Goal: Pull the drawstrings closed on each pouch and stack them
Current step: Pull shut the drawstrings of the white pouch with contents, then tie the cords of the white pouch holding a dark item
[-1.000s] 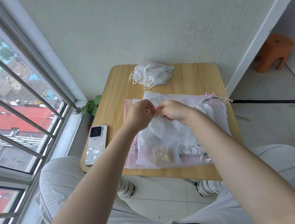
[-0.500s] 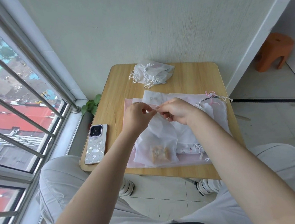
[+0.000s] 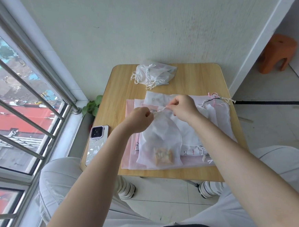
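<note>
A sheer white drawstring pouch [image 3: 159, 144] with a small tan packet [image 3: 163, 155] inside lies on a pile of flat white and pink pouches [image 3: 217, 122] at the middle of the small wooden table [image 3: 120, 90]. My left hand [image 3: 139, 120] pinches the drawstring at the pouch's gathered neck on its left. On the right side of the neck, my right hand [image 3: 182, 108] pinches the other string end. A short stretch of white string runs between the two hands. A heap of closed white pouches [image 3: 153, 73] sits at the table's far edge.
A phone [image 3: 96, 144] in a pale patterned case lies at the table's left edge. The window with metal bars [image 3: 18, 98] is to the left, with a small green plant [image 3: 92, 107] by the sill. An orange stool [image 3: 277, 53] stands at the far right. My knees flank the table's near edge.
My hands have drawn a little apart at the pouch's neck, and a short length of string now shows between them. The pouch's top is gathered tighter.
</note>
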Demonstrator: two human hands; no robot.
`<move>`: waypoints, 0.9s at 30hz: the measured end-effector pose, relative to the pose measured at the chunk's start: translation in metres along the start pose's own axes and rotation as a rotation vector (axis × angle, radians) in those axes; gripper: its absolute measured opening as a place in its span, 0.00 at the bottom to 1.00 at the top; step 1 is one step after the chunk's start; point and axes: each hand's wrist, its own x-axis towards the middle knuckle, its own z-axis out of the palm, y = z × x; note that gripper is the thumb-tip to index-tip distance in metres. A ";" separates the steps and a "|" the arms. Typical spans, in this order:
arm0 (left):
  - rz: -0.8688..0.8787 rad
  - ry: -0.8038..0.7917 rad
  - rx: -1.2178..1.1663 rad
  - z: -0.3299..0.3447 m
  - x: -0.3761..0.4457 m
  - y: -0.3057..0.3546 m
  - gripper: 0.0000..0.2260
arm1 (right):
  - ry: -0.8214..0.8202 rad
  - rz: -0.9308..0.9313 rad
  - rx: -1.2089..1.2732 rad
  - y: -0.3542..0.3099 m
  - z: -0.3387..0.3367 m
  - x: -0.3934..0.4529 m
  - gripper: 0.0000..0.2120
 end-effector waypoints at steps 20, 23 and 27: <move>-0.023 0.060 -0.045 -0.012 0.055 0.000 0.16 | -0.658 0.162 -0.338 -0.021 -0.034 0.027 0.15; -0.097 0.163 -0.201 -0.014 0.066 0.002 0.14 | -0.421 0.139 -0.381 -0.025 -0.032 0.049 0.07; -0.227 0.378 -0.640 -0.022 0.083 0.015 0.16 | 0.023 -0.091 -0.247 -0.049 -0.034 0.068 0.12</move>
